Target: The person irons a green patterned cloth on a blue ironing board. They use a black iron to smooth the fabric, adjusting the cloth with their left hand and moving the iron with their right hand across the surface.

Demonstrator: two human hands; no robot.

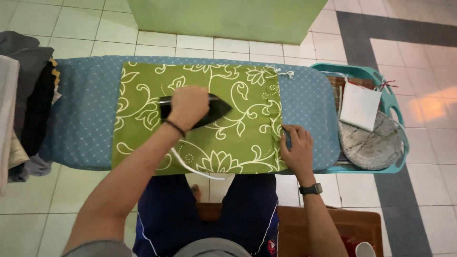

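A green cloth with a cream floral pattern (238, 143) lies flat on a blue-covered ironing board (81, 119). My left hand (188, 107) is closed around the handle of a black iron (216, 109), which rests on the middle of the cloth with its tip pointing right. The iron's white cord (190, 167) trails off the board's near edge. My right hand (296, 150), with a dark watch on its wrist, presses flat on the cloth's lower right corner, fingers spread. A white drawstring (282, 73) sticks out at the cloth's top right corner.
A teal basket (397, 107) at the board's right end holds a folded white cloth (359, 105) and a grey fabric piece (376, 145). Folded dark and light clothes (26, 95) are piled at the left end. A green panel (228, 19) stands beyond; a brown mat (342, 226) lies at my feet.
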